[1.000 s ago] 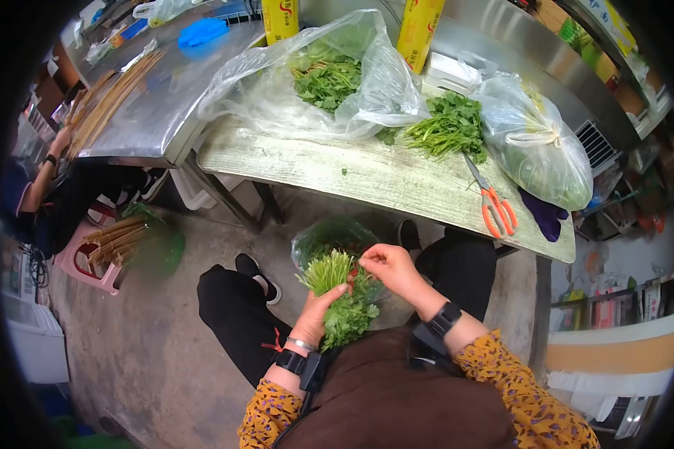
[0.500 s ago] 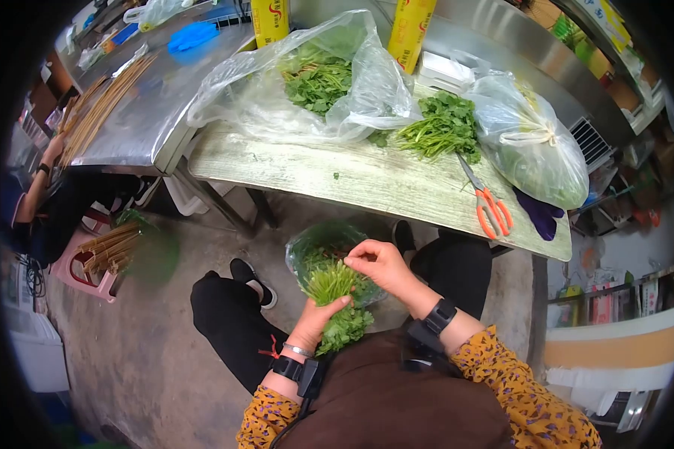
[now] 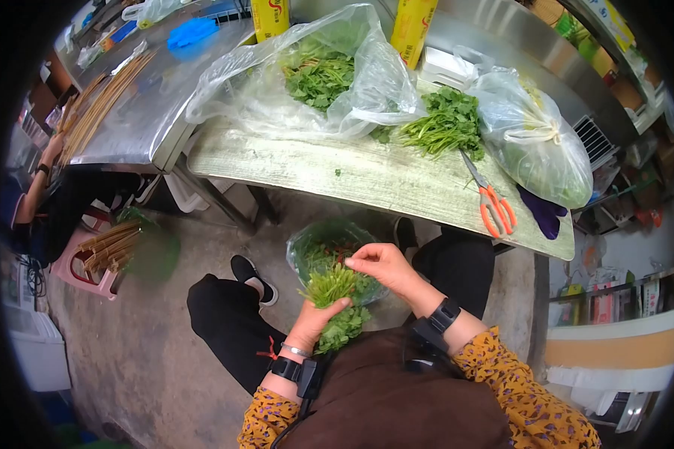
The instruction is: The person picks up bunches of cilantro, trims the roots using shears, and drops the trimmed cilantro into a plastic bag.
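My left hand (image 3: 313, 322) is wrapped round a bunch of cilantro (image 3: 332, 287). Pale stem ends point up and away from me, and the leaves hang below toward my lap. Just above and right of the stems is my right hand (image 3: 388, 268), thumb and forefinger pinched together. Whatever sits in that pinch is too small to make out. Beneath both hands, on the floor between my feet, stands a bin lined with a clear bag (image 3: 301, 247), with green and reddish scraps inside.
On the table (image 3: 277, 161) lie orange-handled scissors (image 3: 495, 209), a loose cilantro pile (image 3: 448, 123), an open plastic bag (image 3: 240, 112) of cilantro, a tied bag (image 3: 535, 150) and a purple glove (image 3: 543, 213). At left, another person's hand (image 3: 54, 146) holds long sticks.
My right hand has shifted very slightly down and right, still pinched. My left hand keeps its hold on the cilantro. The view has tilted a little.
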Demonstrator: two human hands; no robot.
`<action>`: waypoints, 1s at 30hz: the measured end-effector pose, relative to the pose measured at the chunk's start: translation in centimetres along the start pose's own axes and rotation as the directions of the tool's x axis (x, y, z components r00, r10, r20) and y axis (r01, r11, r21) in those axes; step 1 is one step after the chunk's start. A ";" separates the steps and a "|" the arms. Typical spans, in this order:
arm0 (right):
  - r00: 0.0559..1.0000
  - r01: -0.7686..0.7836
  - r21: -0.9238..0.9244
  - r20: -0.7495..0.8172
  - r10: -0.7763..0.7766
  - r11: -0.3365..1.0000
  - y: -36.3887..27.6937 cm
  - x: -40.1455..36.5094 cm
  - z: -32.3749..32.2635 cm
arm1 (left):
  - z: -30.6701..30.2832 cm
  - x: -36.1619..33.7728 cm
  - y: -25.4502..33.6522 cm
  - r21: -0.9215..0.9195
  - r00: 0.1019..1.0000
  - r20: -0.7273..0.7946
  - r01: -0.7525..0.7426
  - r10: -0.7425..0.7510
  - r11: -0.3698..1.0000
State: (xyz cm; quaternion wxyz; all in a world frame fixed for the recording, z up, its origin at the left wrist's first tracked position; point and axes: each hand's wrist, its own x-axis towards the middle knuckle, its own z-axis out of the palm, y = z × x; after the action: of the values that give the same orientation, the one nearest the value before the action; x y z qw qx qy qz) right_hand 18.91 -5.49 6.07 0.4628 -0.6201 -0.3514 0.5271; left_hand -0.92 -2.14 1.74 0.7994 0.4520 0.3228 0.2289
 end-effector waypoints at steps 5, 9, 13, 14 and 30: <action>0.966 0.210 0.063 -0.168 -0.197 0.976 0.4 0.2 0.5 | 0.2 -0.1 0.5 -0.008 1.000 -0.008 0.020 -0.020 1.000; 0.869 0.323 0.208 -0.451 -0.202 0.923 -0.4 0.6 0.0 | -0.3 -0.1 0.2 0.022 0.999 0.027 0.022 -0.023 1.000; 0.845 0.353 0.211 -0.489 -0.214 0.912 0.7 1.1 -0.9 | -0.3 0.1 -0.2 0.020 1.000 0.003 -0.009 0.009 1.000; 0.889 0.285 0.129 -0.405 -0.211 0.950 1.1 1.0 -0.7 | -0.4 0.1 -0.3 0.033 1.000 0.007 -0.013 0.013 0.999; 0.956 -0.022 0.164 0.291 -0.027 0.986 -0.4 -0.9 0.6 | 0.2 -0.7 0.4 -0.379 0.963 0.171 0.261 -0.210 0.888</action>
State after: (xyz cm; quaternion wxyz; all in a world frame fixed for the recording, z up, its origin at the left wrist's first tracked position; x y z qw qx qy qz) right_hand 18.18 -6.05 6.77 0.4564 -0.4944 -0.3719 0.6395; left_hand -1.31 -2.54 2.39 0.9150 0.2509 0.2710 0.1622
